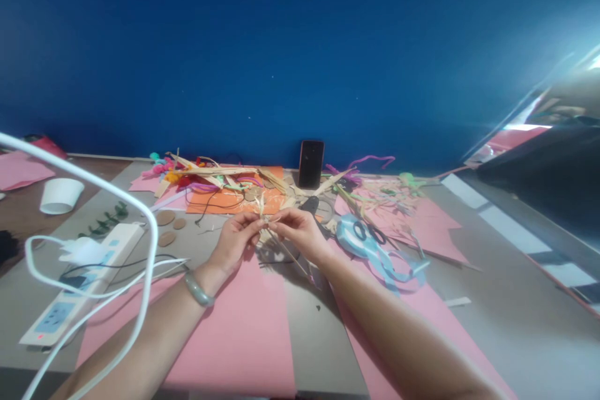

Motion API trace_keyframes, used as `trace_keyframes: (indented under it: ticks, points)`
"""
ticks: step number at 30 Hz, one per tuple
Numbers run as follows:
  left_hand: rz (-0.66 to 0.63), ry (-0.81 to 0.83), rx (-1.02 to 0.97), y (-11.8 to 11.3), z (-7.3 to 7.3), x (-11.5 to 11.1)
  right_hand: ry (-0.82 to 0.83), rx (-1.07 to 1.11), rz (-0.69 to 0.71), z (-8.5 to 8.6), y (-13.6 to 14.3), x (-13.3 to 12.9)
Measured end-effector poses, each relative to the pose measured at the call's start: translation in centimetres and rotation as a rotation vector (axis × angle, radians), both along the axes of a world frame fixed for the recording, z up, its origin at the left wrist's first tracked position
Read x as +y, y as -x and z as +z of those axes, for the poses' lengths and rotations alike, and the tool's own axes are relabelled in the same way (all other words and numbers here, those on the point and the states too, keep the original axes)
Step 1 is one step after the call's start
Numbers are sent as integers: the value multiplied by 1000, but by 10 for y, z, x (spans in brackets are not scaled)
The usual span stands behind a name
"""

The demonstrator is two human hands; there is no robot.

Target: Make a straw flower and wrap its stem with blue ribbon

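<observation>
One blue wall [281, 62] behind, grey table [323, 350] in front, pink paper [234, 337] under the left forearm [169, 315]. Left hand [234, 240] and right hand [302, 234] meet over the table, equally near the pale husk piece [261, 203]. It's right at the fingertips, between the hands, tufted end up and away, long axis roughly fore-aft. Fingers both sides pinched nearly closed on it; exact contact too small to tell.
</observation>
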State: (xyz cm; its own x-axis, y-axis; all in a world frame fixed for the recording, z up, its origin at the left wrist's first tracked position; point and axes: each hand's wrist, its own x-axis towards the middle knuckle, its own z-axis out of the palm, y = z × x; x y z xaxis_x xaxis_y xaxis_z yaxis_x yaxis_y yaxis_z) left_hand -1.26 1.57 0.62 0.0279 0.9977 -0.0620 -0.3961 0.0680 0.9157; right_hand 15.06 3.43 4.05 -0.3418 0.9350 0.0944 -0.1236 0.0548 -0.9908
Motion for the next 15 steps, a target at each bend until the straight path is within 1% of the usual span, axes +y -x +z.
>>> trace_keyframes:
  ticks: [7,11,15]
  points:
    - [76,-26,14,-2,2,0,-21,-46,-43,1,0,1]
    - [67,-34,23,-1,1,0,-31,-53,-45,0,0,0]
    - [47,-38,18,-1,-1,0,-7,-19,-39,-2,1,0]
